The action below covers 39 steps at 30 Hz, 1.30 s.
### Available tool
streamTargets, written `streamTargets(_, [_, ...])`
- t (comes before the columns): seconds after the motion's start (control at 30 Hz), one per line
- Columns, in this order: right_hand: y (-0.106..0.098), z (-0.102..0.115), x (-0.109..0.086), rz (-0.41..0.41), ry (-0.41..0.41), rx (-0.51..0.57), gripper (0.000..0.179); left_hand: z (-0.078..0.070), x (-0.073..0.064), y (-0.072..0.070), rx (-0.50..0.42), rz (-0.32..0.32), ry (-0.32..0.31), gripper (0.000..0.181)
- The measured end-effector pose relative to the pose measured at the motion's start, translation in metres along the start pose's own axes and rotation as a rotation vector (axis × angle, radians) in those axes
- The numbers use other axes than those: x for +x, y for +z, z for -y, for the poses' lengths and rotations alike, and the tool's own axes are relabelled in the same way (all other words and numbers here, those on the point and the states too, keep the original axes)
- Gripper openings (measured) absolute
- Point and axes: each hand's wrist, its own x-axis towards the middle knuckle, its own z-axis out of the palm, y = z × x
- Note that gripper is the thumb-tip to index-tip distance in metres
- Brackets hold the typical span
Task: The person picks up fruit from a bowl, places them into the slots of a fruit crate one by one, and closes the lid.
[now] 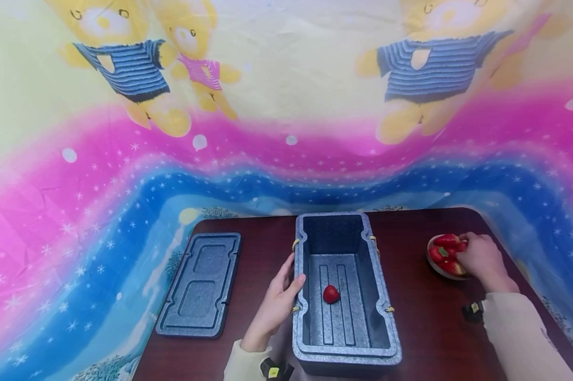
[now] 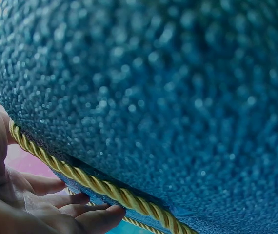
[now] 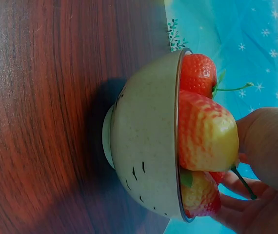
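A long blue-grey foam box [image 1: 347,355] stands lidless on the table with one red strawberry [image 1: 331,294] on its floor. My left hand [image 1: 278,299] touches the box's left side, thumb on the rim. In the left wrist view, the fingers [image 2: 100,218] extend loosely beside a gold twisted cord [image 2: 100,184]. At the right, a pale ceramic bowl [image 3: 146,131] holds several red and red-yellow strawberries [image 3: 207,134]. My right hand [image 1: 483,259] reaches over the bowl's right side, fingers among the fruit. The strawberries hide its fingertips, so its hold is unclear.
The box's flat lid [image 1: 201,286] lies on the left part of the dark wooden table [image 1: 419,328]. Behind the table hangs a colourful cloth [image 1: 286,159] printed with bears, close to the table's back edge. Gold cord loops [image 1: 390,309] stick out at the box's sides.
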Motion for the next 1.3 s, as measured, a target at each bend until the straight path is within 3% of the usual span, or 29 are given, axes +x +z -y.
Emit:
streamTargets(0.7, [-0.014, 0.003, -0.002, 0.005, -0.059, -0.02, 0.054, -0.001, 0.001, 0.0, -0.012, -0.004, 0.011, 0.067])
streamTargets(1.3, [-0.038, 0.025, -0.002, -0.079, -0.161, -0.054, 0.054, 0.001, 0.0, 0.0, -0.005, -0.004, 0.002, 0.068])
